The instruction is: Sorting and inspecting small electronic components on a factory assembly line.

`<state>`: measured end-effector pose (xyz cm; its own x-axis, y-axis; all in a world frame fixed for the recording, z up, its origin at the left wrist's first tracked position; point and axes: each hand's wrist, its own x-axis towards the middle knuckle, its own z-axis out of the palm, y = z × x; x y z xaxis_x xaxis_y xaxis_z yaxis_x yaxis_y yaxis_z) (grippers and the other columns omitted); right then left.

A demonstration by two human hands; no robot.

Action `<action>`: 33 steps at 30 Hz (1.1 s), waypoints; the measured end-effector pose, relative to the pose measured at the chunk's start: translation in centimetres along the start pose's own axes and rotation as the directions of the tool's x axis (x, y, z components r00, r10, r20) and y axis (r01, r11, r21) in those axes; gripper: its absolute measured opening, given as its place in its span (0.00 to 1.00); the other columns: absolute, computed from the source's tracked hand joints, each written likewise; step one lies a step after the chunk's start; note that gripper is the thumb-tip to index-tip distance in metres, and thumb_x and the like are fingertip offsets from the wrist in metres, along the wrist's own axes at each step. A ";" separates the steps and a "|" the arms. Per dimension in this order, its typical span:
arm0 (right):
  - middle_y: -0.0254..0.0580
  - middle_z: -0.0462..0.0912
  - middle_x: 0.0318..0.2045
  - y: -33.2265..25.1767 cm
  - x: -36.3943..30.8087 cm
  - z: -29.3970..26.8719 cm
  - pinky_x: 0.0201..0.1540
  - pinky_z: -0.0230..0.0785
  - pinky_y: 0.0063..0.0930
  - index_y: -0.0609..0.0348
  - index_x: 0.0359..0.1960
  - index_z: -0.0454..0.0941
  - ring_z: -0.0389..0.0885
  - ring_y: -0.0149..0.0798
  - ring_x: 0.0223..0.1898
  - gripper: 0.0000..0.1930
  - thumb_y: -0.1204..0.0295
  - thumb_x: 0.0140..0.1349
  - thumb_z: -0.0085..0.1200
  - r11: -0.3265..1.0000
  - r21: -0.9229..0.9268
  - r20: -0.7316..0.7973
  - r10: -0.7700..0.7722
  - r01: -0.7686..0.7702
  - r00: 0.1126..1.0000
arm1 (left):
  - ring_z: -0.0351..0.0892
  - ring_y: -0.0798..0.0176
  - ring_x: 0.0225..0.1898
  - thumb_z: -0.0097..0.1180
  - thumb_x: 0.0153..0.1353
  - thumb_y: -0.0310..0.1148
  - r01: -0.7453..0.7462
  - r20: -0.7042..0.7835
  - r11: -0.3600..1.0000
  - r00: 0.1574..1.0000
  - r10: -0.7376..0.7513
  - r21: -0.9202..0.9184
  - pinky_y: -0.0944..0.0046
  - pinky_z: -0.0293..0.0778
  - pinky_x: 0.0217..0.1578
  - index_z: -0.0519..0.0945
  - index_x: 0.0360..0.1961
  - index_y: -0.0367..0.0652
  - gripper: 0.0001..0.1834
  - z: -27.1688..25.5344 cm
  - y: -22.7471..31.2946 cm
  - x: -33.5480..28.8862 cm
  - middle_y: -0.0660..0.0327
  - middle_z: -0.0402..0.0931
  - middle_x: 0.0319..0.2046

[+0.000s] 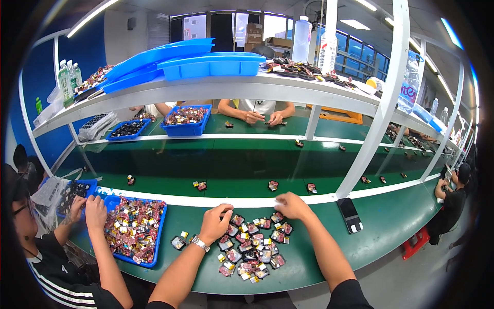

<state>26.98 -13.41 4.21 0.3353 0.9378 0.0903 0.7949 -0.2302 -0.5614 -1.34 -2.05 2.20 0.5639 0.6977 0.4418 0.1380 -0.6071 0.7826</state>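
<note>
A loose pile of small electronic modules [250,248], with dark housings, reddish circuit boards and yellow-and-silver parts, lies on the green bench in front of me. At the pile's upper left is my left hand [216,224], a metal watch [200,243] on its wrist. Its fingers curve loosely, with a gap between thumb and index finger and nothing seen in them. Beyond the pile's upper right, my right hand [292,207] bends its fingers together by the white rail [247,201]; whatever they may hold is hidden. One module [178,242] lies apart, left of my left wrist.
Left of me stands a blue bin [160,232] full of modules; a co-worker's hands [87,208] are above it. A phone [350,215] lies to the right. Past the rail, spaced modules [272,185] rest on a green strip. A white shelf post [373,118] rises at right.
</note>
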 end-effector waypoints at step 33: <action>0.41 0.78 0.38 -9.0 -4.8 3.8 0.43 0.74 0.35 0.59 0.30 0.78 0.78 0.45 0.42 0.08 0.77 0.49 0.65 0.773 -0.005 -0.437 -0.572 0.635 0.694 | 0.84 0.61 0.44 0.45 0.71 0.25 0.454 0.433 0.649 0.877 -0.207 -0.611 0.65 0.82 0.46 0.67 0.63 0.33 0.20 1.1 4.1 -0.4 0.53 0.78 0.48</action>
<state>16.33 -14.85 5.74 -0.0015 0.6690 0.7433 0.8294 0.4161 -0.3729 -0.10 -5.25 4.72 0.8189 0.5728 0.0358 -0.1515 0.1556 0.9761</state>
